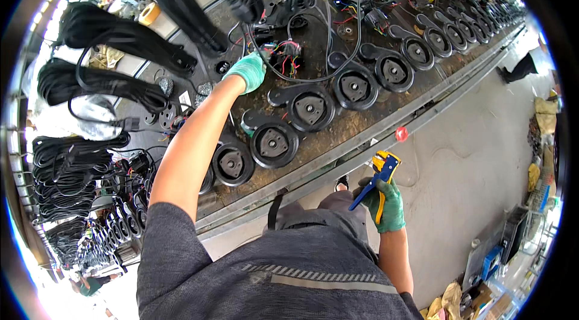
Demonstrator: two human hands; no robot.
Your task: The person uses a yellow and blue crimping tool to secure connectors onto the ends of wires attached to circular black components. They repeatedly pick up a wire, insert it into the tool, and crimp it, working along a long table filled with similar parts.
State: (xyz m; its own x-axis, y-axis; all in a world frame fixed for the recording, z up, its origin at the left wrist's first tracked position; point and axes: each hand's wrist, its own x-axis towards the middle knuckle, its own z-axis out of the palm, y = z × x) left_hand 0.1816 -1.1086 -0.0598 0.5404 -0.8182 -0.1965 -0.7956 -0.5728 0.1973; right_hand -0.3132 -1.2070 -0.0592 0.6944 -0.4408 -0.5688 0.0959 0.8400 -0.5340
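My left hand [248, 73], in a green glove, reaches across the bench to a small cluster of black parts with coloured wires [289, 58]. Its fingers are closed at the near side of that cluster, beside a black cable, and what they pinch is too small to make out. My right hand [389, 205], gloved in green too, grips a wire stripper [386, 166] with blue and yellow handles. The tool is held off the bench's near edge, jaws up. Round black wheel-like housings [310, 108], each with a curved arm, stand in a row just nearer than the wires.
Thick coiled black cable bundles [123, 37] hang along the bench's far side and left. A metal rail [338, 166] runs along the near edge of the worktop. A roll of yellow tape [149, 14] sits at far left. Boxes and bags [449, 302] lie on the floor at lower right.
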